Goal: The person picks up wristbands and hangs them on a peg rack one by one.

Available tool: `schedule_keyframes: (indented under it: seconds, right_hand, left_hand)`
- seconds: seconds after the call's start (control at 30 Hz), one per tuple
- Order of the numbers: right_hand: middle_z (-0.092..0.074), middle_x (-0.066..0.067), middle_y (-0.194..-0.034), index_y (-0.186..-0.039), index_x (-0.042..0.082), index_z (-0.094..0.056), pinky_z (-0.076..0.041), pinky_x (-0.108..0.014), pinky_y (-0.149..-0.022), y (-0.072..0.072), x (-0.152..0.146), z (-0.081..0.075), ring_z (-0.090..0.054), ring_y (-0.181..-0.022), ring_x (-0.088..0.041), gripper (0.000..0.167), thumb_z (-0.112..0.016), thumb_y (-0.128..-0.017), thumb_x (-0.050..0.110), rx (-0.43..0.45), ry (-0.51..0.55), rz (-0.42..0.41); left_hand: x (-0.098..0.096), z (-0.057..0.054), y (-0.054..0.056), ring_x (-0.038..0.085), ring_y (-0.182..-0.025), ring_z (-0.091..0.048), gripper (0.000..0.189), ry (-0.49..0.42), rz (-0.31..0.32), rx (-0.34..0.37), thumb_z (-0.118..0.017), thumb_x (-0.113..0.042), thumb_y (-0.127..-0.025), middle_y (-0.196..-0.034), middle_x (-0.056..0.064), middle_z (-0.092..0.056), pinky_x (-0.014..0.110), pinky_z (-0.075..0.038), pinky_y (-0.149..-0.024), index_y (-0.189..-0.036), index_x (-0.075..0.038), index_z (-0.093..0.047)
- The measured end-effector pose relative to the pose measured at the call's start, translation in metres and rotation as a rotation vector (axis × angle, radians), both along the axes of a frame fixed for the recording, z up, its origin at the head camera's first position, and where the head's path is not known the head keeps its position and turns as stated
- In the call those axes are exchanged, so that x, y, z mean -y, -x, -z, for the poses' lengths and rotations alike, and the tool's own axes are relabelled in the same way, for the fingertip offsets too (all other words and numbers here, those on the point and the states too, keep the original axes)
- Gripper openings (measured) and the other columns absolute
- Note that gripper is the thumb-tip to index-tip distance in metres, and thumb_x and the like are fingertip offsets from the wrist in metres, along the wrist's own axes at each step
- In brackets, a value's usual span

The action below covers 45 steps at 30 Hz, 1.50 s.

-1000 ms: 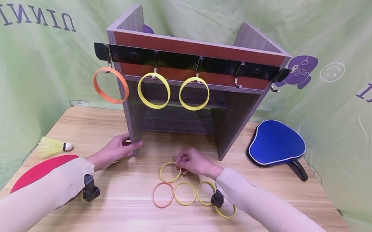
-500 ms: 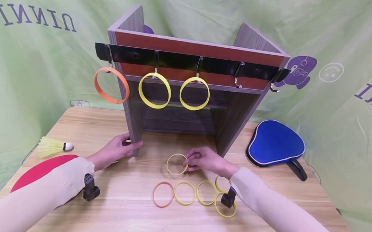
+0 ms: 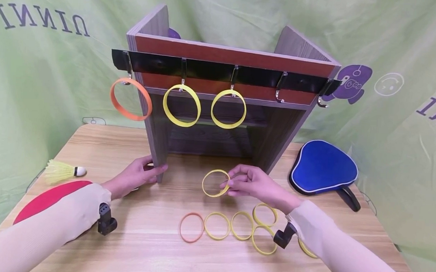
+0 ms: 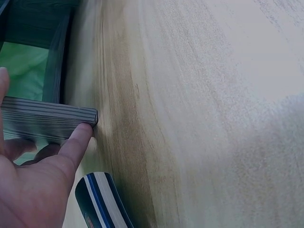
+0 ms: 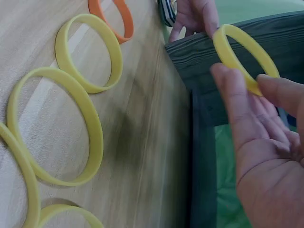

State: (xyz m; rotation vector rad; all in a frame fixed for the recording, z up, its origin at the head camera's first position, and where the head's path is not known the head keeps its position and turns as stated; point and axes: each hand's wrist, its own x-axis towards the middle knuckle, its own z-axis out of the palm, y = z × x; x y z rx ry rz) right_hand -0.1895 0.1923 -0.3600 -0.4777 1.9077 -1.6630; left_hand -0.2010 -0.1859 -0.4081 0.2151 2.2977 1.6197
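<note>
My left hand (image 3: 137,177) grips the front edge of the grey wooden shelf's left side panel (image 3: 155,141), thumb in front and fingers behind it. Between thumb and fingers, my right hand (image 3: 254,185) pinches a yellow ring (image 5: 225,47), raised above the table before the shelf's opening. On the shelf's black hook strip (image 3: 208,68) hang an orange ring (image 3: 125,114) and two yellow rings, one (image 3: 178,123) beside the other (image 3: 223,126); the two right-hand hooks carry nothing. Lying on the table below are another orange ring (image 3: 190,242) and several yellow rings (image 3: 217,238).
A red paddle (image 3: 49,197) lies partly under the left forearm, its striped handle (image 4: 102,199) near the left hand. Beyond it is a yellow shuttlecock (image 3: 64,171). A blue paddle case (image 3: 324,167) lies right of the shelf. Green curtain (image 3: 52,76) surrounds the table.
My right hand has lifted the yellow ring off the table and carried it right and toward the shelf. More rings show from behind the right forearm. My left hand has stayed put.
</note>
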Motion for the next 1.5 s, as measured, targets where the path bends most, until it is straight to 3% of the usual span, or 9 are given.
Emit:
schedule_keyframes:
  seconds: [0.1,0.23,0.4,0.67,0.97,1.23,1.5]
  right_hand:
    - [-0.075,-0.026,-0.123,-0.121,-0.001,-0.055,-0.058,-0.046,-0.098,-0.005,-0.004,-0.008,-0.078,-0.104,-0.020,0.025,-0.068,-0.100,0.003,-0.014,0.046,0.019]
    - [-0.080,-0.011,-0.117,-0.120,-0.001,-0.053,-0.061,-0.036,-0.095,-0.013,-0.010,-0.021,-0.078,-0.108,-0.019,0.023,-0.066,-0.102,0.003,-0.040,0.090,0.040]
    - [-0.080,-0.011,-0.118,-0.120,-0.001,-0.051,-0.061,-0.032,-0.095,-0.023,-0.019,-0.042,-0.077,-0.111,-0.018,0.022,-0.064,-0.103,0.004,-0.077,0.150,0.077]
    - [-0.080,-0.006,-0.119,-0.114,0.008,-0.057,-0.060,-0.032,-0.096,-0.036,-0.028,-0.081,-0.076,-0.113,-0.019,0.014,-0.056,-0.105,-0.002,-0.233,0.242,0.124]
    - [-0.077,-0.016,-0.123,-0.117,0.005,-0.059,-0.058,-0.031,-0.099,-0.035,-0.036,-0.119,-0.073,-0.120,-0.024,0.018,-0.050,-0.106,-0.007,-0.300,0.493,0.255]
    - [-0.078,-0.015,-0.122,-0.116,0.003,-0.057,-0.057,-0.029,-0.098,-0.030,-0.032,-0.123,-0.075,-0.117,-0.023,0.012,-0.056,-0.105,-0.002,-0.237,0.576,0.406]
    - [-0.079,-0.012,-0.119,-0.118,0.004,-0.055,-0.057,-0.028,-0.098,-0.025,-0.025,-0.117,-0.076,-0.114,-0.021,0.014,-0.057,-0.105,-0.001,-0.217,0.556,0.399]
  left_hand:
    - [0.000,0.000,-0.001,0.038,-0.130,-0.061,0.074,-0.003,-0.007,0.003,-0.063,-0.033,-0.106,-0.155,0.032,-0.047,0.028,-0.057,-0.097,-0.160,0.005,-0.030]
    - [-0.001,-0.001,-0.001,0.038,-0.131,-0.060,0.074,-0.010,-0.006,0.011,-0.063,-0.034,-0.106,-0.156,0.030,-0.046,0.029,-0.056,-0.098,-0.161,0.004,-0.030]
    - [-0.001,0.000,0.000,0.036,-0.129,-0.061,0.073,-0.008,-0.005,-0.001,-0.062,-0.034,-0.106,-0.154,0.031,-0.048,0.027,-0.056,-0.096,-0.160,0.005,-0.032]
    - [0.000,0.002,0.001,0.032,-0.123,-0.064,0.073,0.015,-0.024,-0.008,-0.064,-0.034,-0.105,-0.149,0.032,-0.053,0.024,-0.057,-0.090,-0.159,0.005,-0.034]
    - [-0.001,-0.001,0.000,0.029,-0.118,-0.064,0.073,0.019,-0.017,-0.004,-0.064,-0.035,-0.105,-0.148,0.032,-0.055,0.023,-0.056,-0.088,-0.159,0.005,-0.034]
    - [0.000,0.002,0.000,0.024,-0.107,-0.064,0.070,-0.017,-0.009,-0.009,-0.064,-0.032,-0.105,-0.143,0.031,-0.056,0.024,-0.056,-0.084,-0.158,0.005,-0.036]
    - [0.001,0.002,-0.001,0.030,-0.118,-0.064,0.071,-0.019,-0.010,-0.016,-0.064,-0.032,-0.106,-0.147,0.031,-0.054,0.024,-0.057,-0.088,-0.158,0.006,-0.035]
